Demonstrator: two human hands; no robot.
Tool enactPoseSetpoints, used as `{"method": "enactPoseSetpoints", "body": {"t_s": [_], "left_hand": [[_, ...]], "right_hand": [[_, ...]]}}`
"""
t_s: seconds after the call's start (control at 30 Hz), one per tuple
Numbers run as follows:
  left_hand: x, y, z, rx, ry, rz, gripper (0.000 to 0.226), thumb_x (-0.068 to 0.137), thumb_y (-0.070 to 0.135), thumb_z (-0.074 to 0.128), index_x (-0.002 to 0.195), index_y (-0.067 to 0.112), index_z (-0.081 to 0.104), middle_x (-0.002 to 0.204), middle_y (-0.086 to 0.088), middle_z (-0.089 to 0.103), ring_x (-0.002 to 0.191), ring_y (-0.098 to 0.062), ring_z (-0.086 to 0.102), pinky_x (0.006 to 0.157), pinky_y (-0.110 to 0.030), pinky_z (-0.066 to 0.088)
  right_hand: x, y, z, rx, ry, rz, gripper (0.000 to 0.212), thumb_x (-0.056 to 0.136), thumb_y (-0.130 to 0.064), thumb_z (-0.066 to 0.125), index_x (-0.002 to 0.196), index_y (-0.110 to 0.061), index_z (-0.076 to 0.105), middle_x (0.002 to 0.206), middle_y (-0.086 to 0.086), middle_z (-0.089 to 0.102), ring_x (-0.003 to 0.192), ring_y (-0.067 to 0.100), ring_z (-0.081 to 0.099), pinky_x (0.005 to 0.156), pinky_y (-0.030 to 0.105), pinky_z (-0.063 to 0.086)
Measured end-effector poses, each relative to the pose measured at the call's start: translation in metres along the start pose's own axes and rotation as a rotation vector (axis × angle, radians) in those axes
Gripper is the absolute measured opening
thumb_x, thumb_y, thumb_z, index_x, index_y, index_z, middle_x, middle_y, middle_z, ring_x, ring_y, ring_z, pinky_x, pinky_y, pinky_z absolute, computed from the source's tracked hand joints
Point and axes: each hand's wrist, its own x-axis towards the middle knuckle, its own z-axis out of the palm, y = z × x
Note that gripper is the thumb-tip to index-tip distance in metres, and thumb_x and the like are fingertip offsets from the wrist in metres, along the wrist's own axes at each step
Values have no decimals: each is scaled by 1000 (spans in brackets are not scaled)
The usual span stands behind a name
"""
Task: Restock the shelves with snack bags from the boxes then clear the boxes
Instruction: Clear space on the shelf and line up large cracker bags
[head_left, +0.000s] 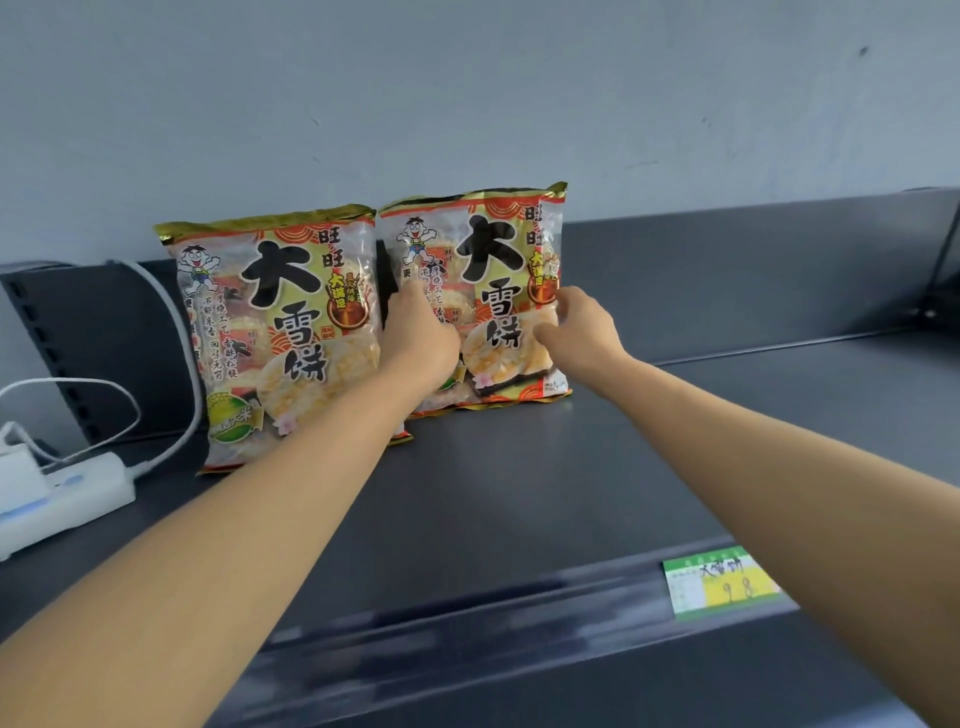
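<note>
Weight seems slight: this bag (498, 291) looks puffy, slick, its contents brittle. My left hand (415, 332) and right hand (582, 327) clasp its side edges, just beside the other bag (275, 338).

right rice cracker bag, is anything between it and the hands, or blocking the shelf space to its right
Nothing visible. The left hand and right hand hold the right rice cracker bag by its side edges; the shelf to its right shows no obstacle.
</note>
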Motion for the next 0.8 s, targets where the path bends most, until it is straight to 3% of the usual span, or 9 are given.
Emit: {"method": "enactPoseSetpoints", "body": {"t_s": [0.07,0.2,0.37,0.47,0.6,0.7,0.8], "left_hand": [[-14,19,4,-42,-37,77,47,94,6,51,138,11,39,138,-6,47,122,-22,50,91,-28,43],[-48,62,25,-141,-140,255,36,92,6,54,128,10,52,124,-5,57,114,-20,55,95,-29,44],[-114,126,74,-293,-350,477,30,89,6,55,119,10,59,109,-1,59,98,-15,57,87,-24,45],[-165,162,111,-384,-527,578,29,89,7,55,118,11,58,106,2,58,93,-12,55,80,-17,43],[-240,202,163,-409,-799,621,25,90,8,56,115,8,58,104,-3,60,96,-20,57,85,-29,47],[-292,225,206,-364,-974,589,25,89,11,58,114,7,59,107,-9,63,101,-25,59,90,-32,48],[-338,237,250,-298,-1111,505,24,88,11,60,112,7,59,102,-7,59,92,-22,55,80,-26,42]], "right_hand": [[-12,-1,-17,-76,-1,-51,44,91,-13,52,135,-8,48,132,8,55,118,24,53,84,25,40],[-44,9,-63,-232,15,-103,36,92,-18,54,126,-8,56,126,8,60,117,25,54,93,32,44],[-101,52,-151,-471,118,-69,37,91,-17,54,128,-9,57,129,8,60,124,26,49,103,34,39],[-146,93,-212,-583,218,66,38,90,-16,54,127,-10,59,128,7,61,122,25,51,103,34,38],[-218,152,-289,-650,331,327,34,89,-17,57,122,-9,62,122,9,64,116,26,57,97,30,41],[-266,200,-334,-698,291,506,26,86,-15,59,107,-5,69,109,14,69,104,30,62,88,33,47],[-302,249,-365,-741,173,638,25,85,-20,61,103,-4,69,105,17,69,100,32,63,83,34,49]]}}
